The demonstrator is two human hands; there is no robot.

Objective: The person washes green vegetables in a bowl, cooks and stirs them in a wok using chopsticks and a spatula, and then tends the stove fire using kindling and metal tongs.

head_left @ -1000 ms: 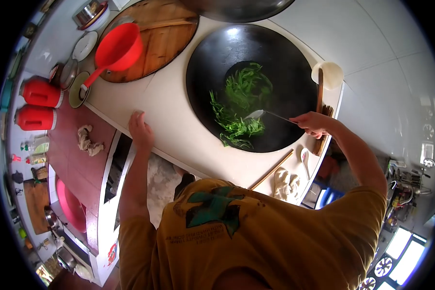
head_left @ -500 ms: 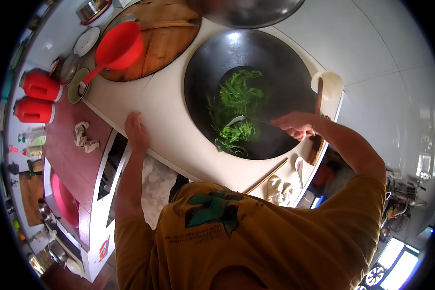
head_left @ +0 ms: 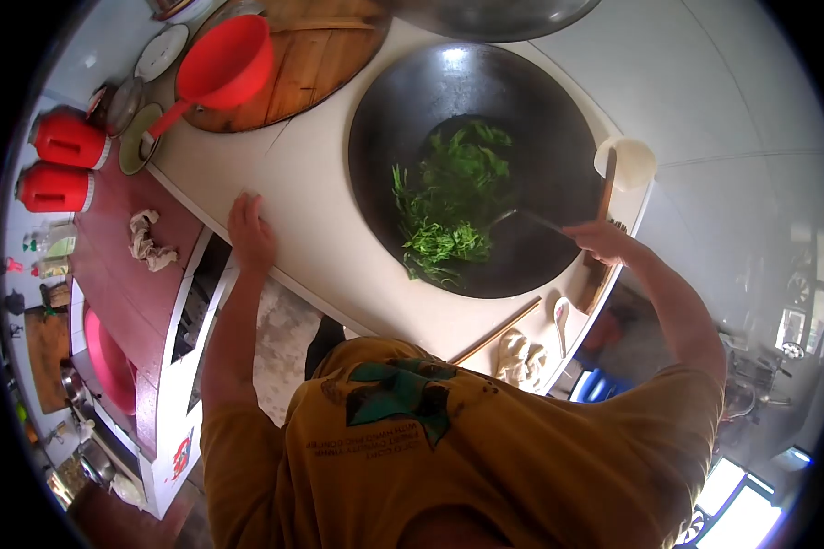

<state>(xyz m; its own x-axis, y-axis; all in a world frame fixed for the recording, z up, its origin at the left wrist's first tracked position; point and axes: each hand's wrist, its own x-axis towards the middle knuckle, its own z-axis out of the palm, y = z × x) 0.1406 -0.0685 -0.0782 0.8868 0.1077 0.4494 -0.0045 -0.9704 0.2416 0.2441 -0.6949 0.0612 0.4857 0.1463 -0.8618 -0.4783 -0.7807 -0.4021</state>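
In my right hand (head_left: 601, 242) is the handle of a metal wok spatula (head_left: 538, 219), fingers wrapped round it over the right side of the wok. The spatula's head is at the right edge of the leafy greens (head_left: 447, 242), partly hard to make out. Chopped green leaves lie in the bottom and up the near left wall of the big dark wok (head_left: 549, 119), which is set into the pale counter. My left hand (head_left: 251, 231) rests on the counter's (head_left: 311, 238) left edge, fingers stretched out, holding nothing.
A red plastic dipper (head_left: 227, 64) lies over a round wooden lid (head_left: 325, 59) and a bowl (head_left: 139, 142). Near the front edge are a chopstick-like stick (head_left: 496, 331), a white spoon (head_left: 561, 322) and a crumpled cloth (head_left: 522, 359). Red thermoses (head_left: 57, 188) stand at the left.
My right hand has moved right with the spatula, drawing its head away from the near greens. The leaves have shifted and spread leftward in the wok. My left hand stays on the counter edge.
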